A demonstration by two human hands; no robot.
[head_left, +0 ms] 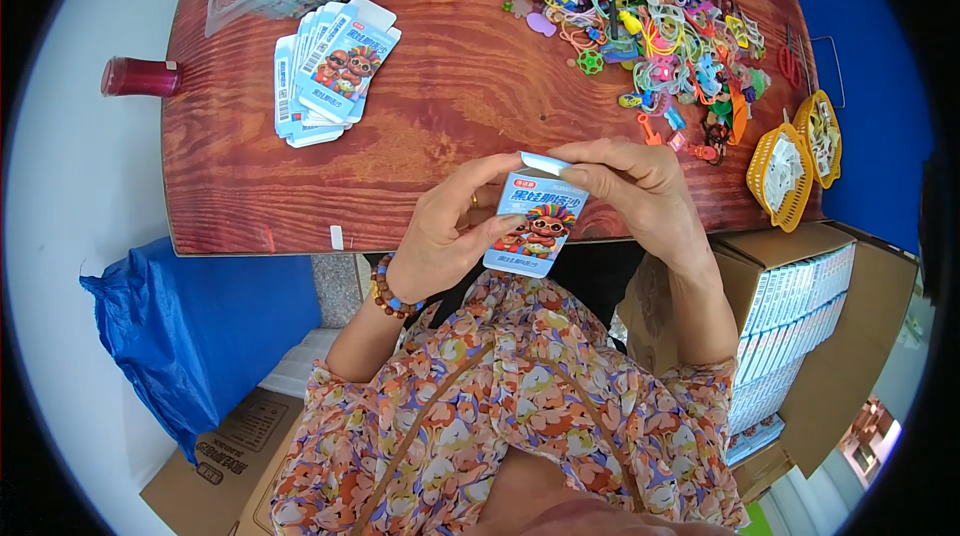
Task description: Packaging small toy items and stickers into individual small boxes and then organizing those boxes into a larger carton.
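A small light-blue cardboard box [540, 226] with cartoon figures on its front is held upright just off the table's near edge. My left hand [455, 221] grips its left side, thumb across the front; a ring and a beaded bracelet are on this hand and wrist. At the top, my right hand [630, 186] pinches the box's flap between thumb and fingers. The flap stands up, tilted from the box. What is inside the box is hidden. On the table ahead to the left lies a stack of matching flat boxes [345, 66].
Small colourful toys and cords [660, 26] are heaped at the far right. Two yellow baskets [780, 181] with small pieces stand at the right edge, near red scissors [790, 66]. A clear plastic bin [225, 6] holds cards. A carton [875, 326] of packed boxes is at lower right.
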